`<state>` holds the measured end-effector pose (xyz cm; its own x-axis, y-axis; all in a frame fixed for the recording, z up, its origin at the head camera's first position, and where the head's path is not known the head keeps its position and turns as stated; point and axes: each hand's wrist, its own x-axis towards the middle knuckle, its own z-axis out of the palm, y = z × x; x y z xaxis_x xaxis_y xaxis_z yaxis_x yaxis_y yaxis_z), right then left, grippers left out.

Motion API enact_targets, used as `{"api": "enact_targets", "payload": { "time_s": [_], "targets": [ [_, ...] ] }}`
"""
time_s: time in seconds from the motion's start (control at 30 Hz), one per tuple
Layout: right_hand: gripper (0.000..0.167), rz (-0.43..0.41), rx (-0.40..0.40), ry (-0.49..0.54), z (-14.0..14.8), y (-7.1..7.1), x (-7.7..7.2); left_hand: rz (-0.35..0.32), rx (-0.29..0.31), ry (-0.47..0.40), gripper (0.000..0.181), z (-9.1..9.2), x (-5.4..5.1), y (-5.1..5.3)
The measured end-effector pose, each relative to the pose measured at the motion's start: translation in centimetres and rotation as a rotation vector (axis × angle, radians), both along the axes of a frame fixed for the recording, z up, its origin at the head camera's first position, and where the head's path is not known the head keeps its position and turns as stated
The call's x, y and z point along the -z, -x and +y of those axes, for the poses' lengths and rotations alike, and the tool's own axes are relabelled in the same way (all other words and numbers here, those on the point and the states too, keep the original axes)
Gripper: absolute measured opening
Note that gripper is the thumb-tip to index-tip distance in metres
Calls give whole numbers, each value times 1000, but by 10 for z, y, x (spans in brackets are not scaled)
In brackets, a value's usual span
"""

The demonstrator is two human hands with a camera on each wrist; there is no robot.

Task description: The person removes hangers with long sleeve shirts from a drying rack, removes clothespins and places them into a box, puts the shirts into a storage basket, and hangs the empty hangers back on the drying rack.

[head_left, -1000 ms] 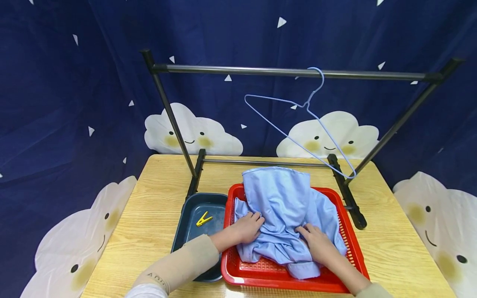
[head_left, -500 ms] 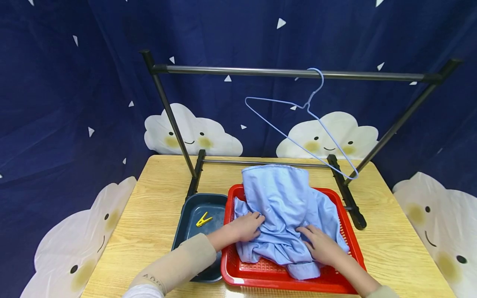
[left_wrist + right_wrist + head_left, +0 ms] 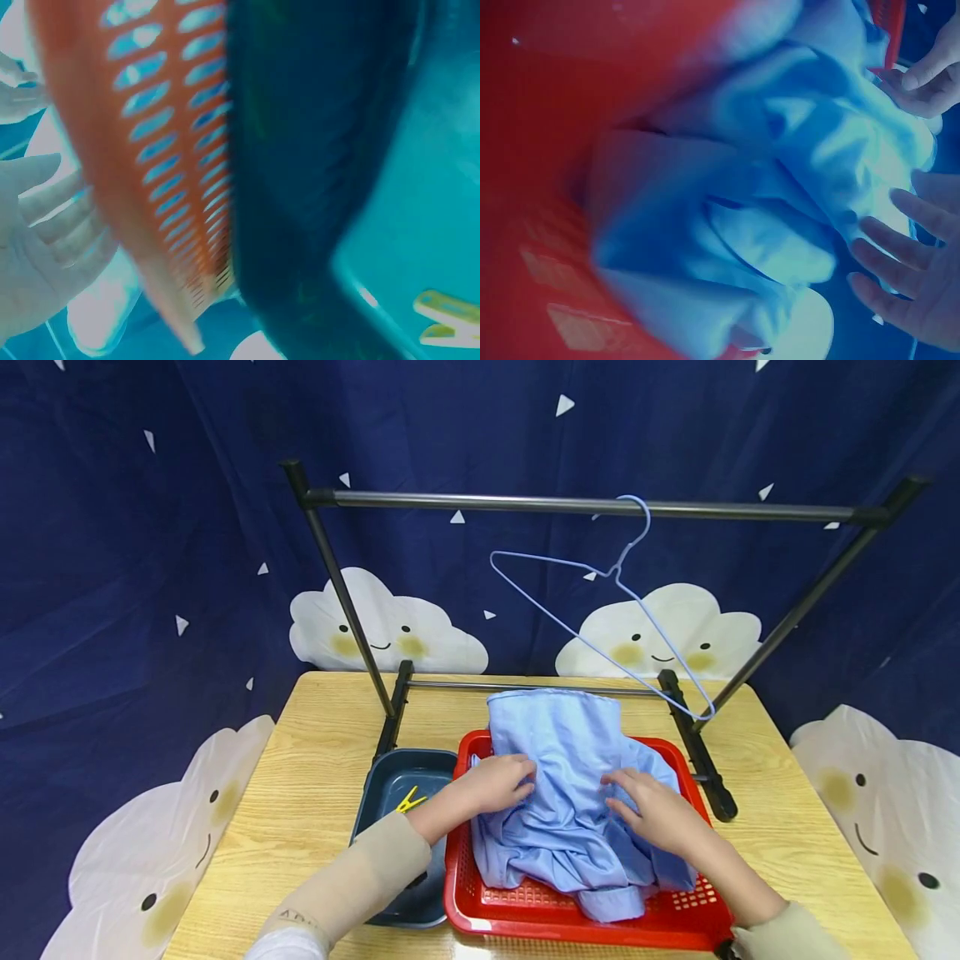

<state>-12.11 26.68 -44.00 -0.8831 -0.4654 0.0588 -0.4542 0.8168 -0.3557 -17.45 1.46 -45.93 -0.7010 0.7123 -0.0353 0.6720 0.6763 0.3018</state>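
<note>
A crumpled light blue garment point(image 3: 562, 802) lies in a red plastic basket point(image 3: 517, 929), its top part rising above the far rim. My left hand point(image 3: 501, 783) hovers over the garment's left side, fingers loosely bent. In the left wrist view, that hand point(image 3: 45, 255) appears beyond the basket's slotted wall point(image 3: 142, 150) with nothing in it. Over the garment's right side is my right hand point(image 3: 658, 814), fingers spread. The right wrist view shows the right hand point(image 3: 922, 270) holding nothing, apart from the cloth point(image 3: 727, 247). Parts of the basket's inside are covered by the garment.
A light blue hanger point(image 3: 577, 635) hangs from the bar point(image 3: 480, 503) of a dark metal rack behind the basket. Left of the basket, partly under my left forearm, is a dark blue tray point(image 3: 375, 793) with a yellow clothespin point(image 3: 408, 800) in it.
Both hands have risen off the garment and shifted away from me, toward the rack. The right hand's fingers have spread. The garment stays in the basket, its right side slightly rearranged.
</note>
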Motion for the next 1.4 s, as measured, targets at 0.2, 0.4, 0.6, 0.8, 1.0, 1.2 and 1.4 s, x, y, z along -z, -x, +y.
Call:
{"api": "enact_targets", "payload": {
  "time_s": [0.2, 0.4, 0.6, 0.8, 1.0, 1.2, 1.4],
  "targets": [
    [32, 239, 30, 97, -2, 28, -9, 178, -42, -172, 6, 1, -18, 23],
    [50, 287, 44, 137, -3, 55, -6, 266, -157, -211, 23, 5, -24, 46],
    [59, 224, 98, 139, -6, 78, 4, 169, -244, -143, 45, 7, -21, 60],
    [66, 147, 124, 127, -7, 95, 18, 79, -273, -43, 61, 6, -11, 71],
    [71, 37, 148, 89, -6, 106, 30, -21, -309, 16, 67, 6, 1, 80],
    [72, -64, 160, 56, -7, 111, 36, -145, -323, 55, 68, 5, 9, 84],
    [67, -153, 137, 19, -11, 115, 37, -261, -324, 84, 65, 4, 14, 85]
  ]
}}
